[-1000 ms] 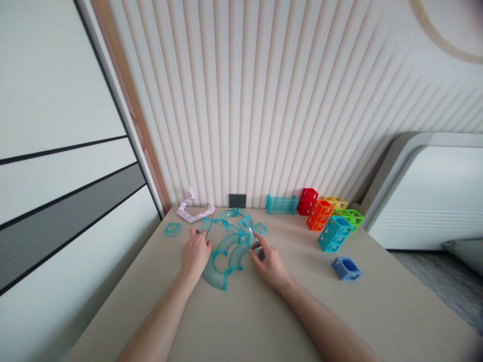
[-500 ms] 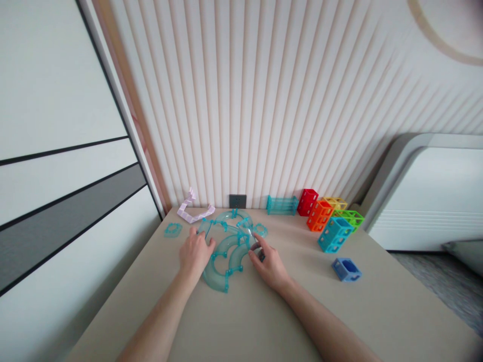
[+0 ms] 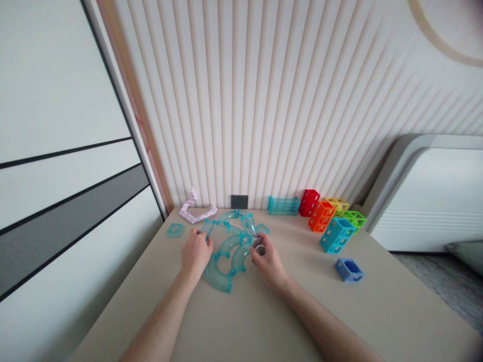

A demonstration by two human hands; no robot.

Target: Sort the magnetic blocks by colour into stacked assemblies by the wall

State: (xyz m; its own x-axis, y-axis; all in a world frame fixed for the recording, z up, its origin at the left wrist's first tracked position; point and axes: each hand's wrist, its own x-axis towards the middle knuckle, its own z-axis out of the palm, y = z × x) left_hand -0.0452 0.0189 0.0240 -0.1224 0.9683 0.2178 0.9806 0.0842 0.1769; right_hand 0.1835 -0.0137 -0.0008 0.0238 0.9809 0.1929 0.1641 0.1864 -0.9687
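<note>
- Right grip (image 3: pixel 267 257) pinched the end of a clear teal curved track (image 3: pixel 247 227); left grip (image 3: pixel 195 251) lay loosely curled on the neighbouring arc's edge.
- Curved track pile (image 3: pixel 226 259) sat mid-surface (image 3: pixel 264 322), between both hands.
- Right of that pile stood coloured lattice blocks (image 3: pixel 332 221) and one blue cube (image 3: pixel 348 270); left of it lay a lilac piece (image 3: pixel 196 211).

2 hands (image 3: pixel 196 254), approx 5 curved teal track pcs (image 3: pixel 226 251), 6 coloured cage blocks (image 3: pixel 335 234).
</note>
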